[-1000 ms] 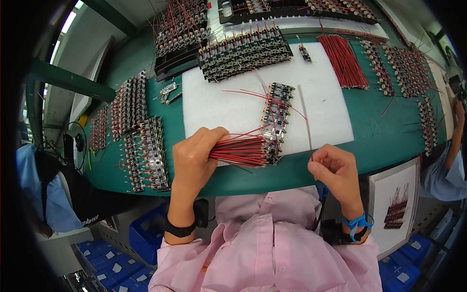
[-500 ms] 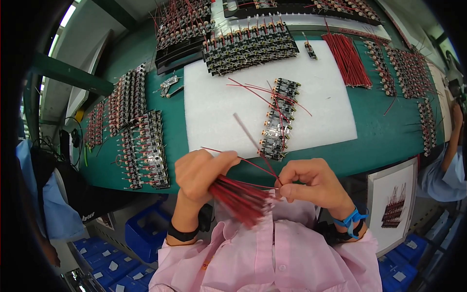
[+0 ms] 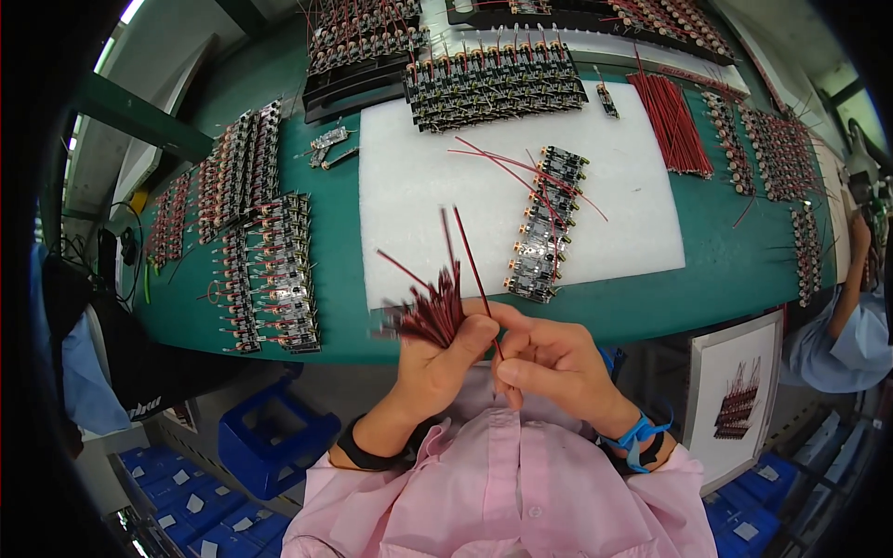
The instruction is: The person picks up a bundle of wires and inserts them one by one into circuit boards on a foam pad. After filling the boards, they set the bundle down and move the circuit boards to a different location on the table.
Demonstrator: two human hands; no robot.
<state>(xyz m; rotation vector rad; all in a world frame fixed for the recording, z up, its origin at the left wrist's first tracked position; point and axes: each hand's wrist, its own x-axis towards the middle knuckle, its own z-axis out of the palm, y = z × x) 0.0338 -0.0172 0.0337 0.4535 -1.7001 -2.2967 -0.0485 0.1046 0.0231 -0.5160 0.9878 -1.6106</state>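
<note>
My left hand (image 3: 435, 372) is closed round a bundle of red wires (image 3: 430, 312), whose ends fan out above the thumb. Right beside it, my right hand (image 3: 558, 370) pinches a single red wire (image 3: 475, 262) between thumb and fingers; the wire stands up and leans left. Beyond the hands, a strip of circuit boards (image 3: 538, 249) lies on a white foam sheet (image 3: 428, 200). A few loose red wires (image 3: 498, 158) lie crossed over the strip's far end.
A stack of circuit boards (image 3: 498, 88) covers the sheet's far edge, a single small board (image 3: 607, 100) near it. A pile of red wires (image 3: 672, 126) lies right. More board rows (image 3: 284, 274) stand left on the green table (image 3: 344, 325). Another person's arm (image 3: 851, 270) shows far right.
The wire bundle has swung from pointing down toward my shirt to pointing up and away. My hands have come together, and the single wire now stands more upright in my right hand.
</note>
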